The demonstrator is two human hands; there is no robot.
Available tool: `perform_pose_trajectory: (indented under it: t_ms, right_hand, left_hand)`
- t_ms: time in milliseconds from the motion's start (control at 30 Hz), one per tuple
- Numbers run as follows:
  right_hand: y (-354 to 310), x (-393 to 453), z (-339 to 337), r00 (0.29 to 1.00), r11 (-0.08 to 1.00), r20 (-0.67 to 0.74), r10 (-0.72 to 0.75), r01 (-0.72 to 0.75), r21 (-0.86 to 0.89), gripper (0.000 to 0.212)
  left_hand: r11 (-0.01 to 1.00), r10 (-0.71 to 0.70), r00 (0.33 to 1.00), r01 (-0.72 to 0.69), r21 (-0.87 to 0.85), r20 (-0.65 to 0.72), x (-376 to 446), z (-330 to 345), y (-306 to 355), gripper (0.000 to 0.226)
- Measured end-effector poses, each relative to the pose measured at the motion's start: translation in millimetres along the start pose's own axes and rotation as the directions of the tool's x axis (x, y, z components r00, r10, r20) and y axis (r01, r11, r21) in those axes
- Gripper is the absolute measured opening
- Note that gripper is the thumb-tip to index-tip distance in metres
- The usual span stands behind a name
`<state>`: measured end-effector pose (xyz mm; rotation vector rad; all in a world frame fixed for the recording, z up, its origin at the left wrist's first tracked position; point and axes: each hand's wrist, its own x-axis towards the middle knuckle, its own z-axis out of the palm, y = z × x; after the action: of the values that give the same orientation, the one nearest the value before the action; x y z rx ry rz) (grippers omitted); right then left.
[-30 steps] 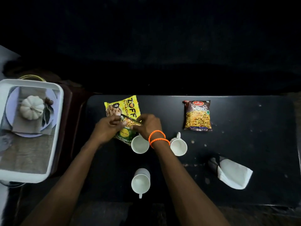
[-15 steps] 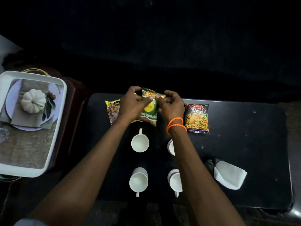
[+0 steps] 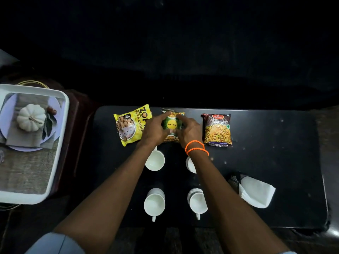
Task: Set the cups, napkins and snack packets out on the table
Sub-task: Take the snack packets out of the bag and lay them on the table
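1. So, both hands are on the middle snack packet [image 3: 172, 123], the green one with a yellow "Let's Try" circle. The left hand [image 3: 153, 130] grips its left edge and the right hand [image 3: 189, 131] grips its right edge, fingers curled over the top of the bag.
2. That packet sits on the far side of the black worktop [image 3: 275, 162], between the other two. I can't tell if it's lying flat or lifted a bit.
3. A yellow packet [image 3: 128, 125] lies to its left, tilted, with the left hand covering part of its right edge. A dark maroon packet [image 3: 217, 130] lies flat to the right, just beside the right hand but not touching it.
4. Two orange bracelets [image 3: 196, 148] circle the right wrist.
5. Four white cups form a two-by-two block nearer the person: far left cup [image 3: 155, 160], far right cup [image 3: 190, 165] mostly hidden by the right forearm, near left cup [image 3: 154, 203] and near right cup [image 3: 198, 201], the near ones with handles pointing toward the person.
6. A folded white napkin [image 3: 256, 192] lies on the right side of the worktop, well apart from the cups, with something dark and patterned under its left corner.
7. Off to the left, a white tray [image 3: 62, 125] holds a plate and a small white pumpkin [image 3: 31, 117].
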<state>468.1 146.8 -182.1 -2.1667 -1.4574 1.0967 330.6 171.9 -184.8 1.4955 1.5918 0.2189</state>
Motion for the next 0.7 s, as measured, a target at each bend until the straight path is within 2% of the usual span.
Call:
perform_pose_trajectory:
  t_ms: [133,200,300,367,433,500,567,600,700]
  right_hand:
    - [-3.3,0.1,-4.9,1.0,1.0,0.021,-0.009,0.009,-0.019,0.058]
    - [-6.7,-0.6,-7.9,0.998,0.997,-0.03,-0.046,0.044,-0.062,0.056]
    - [-18.5,-4.4,-7.4,0.967,0.987,-0.207,-0.151,0.137,-0.083,0.048]
    - [-32.7,-5.0,0.1,0.954,0.976,-0.208,-0.218,0.206,-0.076,0.047]
    - [-48.0,-5.1,9.9,0.958,0.968,-0.14,-0.251,0.245,-0.064,0.045]
    - [-57.6,-6.6,18.3,0.958,0.961,-0.092,-0.273,0.268,-0.06,0.044]
    - [-60.7,-6.4,24.0,0.957,0.96,-0.085,-0.276,0.27,-0.081,0.045]
    - [-60.4,-5.6,26.2,0.958,0.96,-0.088,-0.273,0.265,-0.093,0.044]
    - [-57.9,-3.5,34.2,0.96,0.958,-0.057,-0.273,0.266,-0.111,0.04]
  left_hand:
    - [0.998,0.03,0.999,-0.032,0.058,0.027,0.4,-3.2,1.8,0.073]
    - [0.995,0.049,0.998,-0.051,0.091,0.026,1.3,-11.1,3.1,0.066]
    - [0.986,0.135,0.986,-0.124,0.111,-0.1,-1.9,-35.6,-3.7,0.042]
    - [0.965,0.192,0.97,-0.158,0.209,-0.15,-4.0,-61.1,-18.9,0.039]
    - [0.898,0.194,0.979,-0.151,0.413,-0.065,-1.6,-88.0,-40.6,0.044]
    - [0.824,0.126,0.988,-0.157,0.545,0.094,0.9,-107.4,-61.4,0.059]
    - [0.827,0.06,0.978,-0.161,0.538,0.2,-0.6,-116.9,-77.7,0.07]
    - [0.849,0.067,0.975,-0.166,0.502,0.21,-3.2,-118.4,-84.8,0.07]
    - [0.913,0.12,0.987,-0.151,0.38,0.102,-12.1,-113.1,-102.2,0.061]
